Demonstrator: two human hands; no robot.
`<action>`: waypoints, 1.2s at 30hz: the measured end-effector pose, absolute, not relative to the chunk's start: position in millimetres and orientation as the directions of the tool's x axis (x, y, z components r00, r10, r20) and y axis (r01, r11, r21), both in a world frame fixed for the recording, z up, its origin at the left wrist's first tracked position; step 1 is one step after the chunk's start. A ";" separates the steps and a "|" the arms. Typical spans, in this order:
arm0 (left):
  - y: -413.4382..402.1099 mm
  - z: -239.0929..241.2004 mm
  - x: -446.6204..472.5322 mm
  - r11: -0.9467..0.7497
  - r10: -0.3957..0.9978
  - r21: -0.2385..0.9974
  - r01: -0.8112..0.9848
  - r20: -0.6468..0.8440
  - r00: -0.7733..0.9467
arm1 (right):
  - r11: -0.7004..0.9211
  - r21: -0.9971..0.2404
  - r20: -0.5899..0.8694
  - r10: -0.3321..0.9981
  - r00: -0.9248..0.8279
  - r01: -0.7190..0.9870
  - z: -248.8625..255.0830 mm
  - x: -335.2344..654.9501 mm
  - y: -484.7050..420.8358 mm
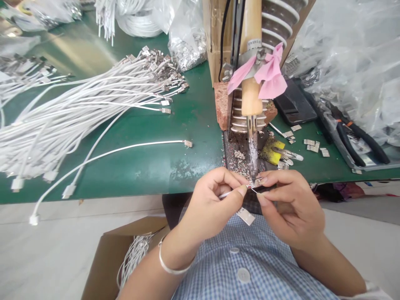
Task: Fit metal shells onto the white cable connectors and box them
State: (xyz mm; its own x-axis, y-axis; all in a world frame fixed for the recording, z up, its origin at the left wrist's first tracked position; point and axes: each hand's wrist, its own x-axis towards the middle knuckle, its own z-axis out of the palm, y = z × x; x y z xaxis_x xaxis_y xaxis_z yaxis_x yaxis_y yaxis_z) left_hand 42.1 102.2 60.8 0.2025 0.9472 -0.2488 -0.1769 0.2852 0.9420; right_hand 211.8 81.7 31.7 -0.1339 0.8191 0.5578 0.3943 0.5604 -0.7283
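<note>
My left hand (215,200) is closed, pinching a white cable (225,194) close to its wire end. Between the fingertips of my right hand (290,204) are a small metal USB connector (258,181) and, lower down, a thin strand of solder wire (254,191). Cable end and connector meet right under the tip of a fixed soldering iron (252,146); whether they touch the tip is too small to tell. A flat silver metal shell (246,216) shows below my left fingertips, and what supports it is hidden.
Many white USB cables (93,112) lie piled on the green table (193,112) at left, one cable (112,149) apart. Right of the iron are a yellow sponge (271,152), loose connectors (312,144), a phone (295,102) and pliers (359,133). A cardboard box (108,258) stands below.
</note>
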 end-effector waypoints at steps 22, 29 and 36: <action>101.3 64.2 47.5 0.225 0.966 0.947 -0.228 -0.185 0.183 | 0.562 -0.711 0.587 0.805 -0.084 0.422 30.8 206.4 84.0; 100.5 64.6 47.2 0.217 0.967 0.948 -0.231 -0.177 0.182 | 0.579 -0.694 0.610 0.788 -0.076 0.428 32.3 204.7 85.9; 99.2 61.9 46.1 0.195 0.970 0.954 -0.228 -0.152 0.191 | 0.596 -0.672 0.609 0.783 -0.130 0.439 33.5 204.7 87.4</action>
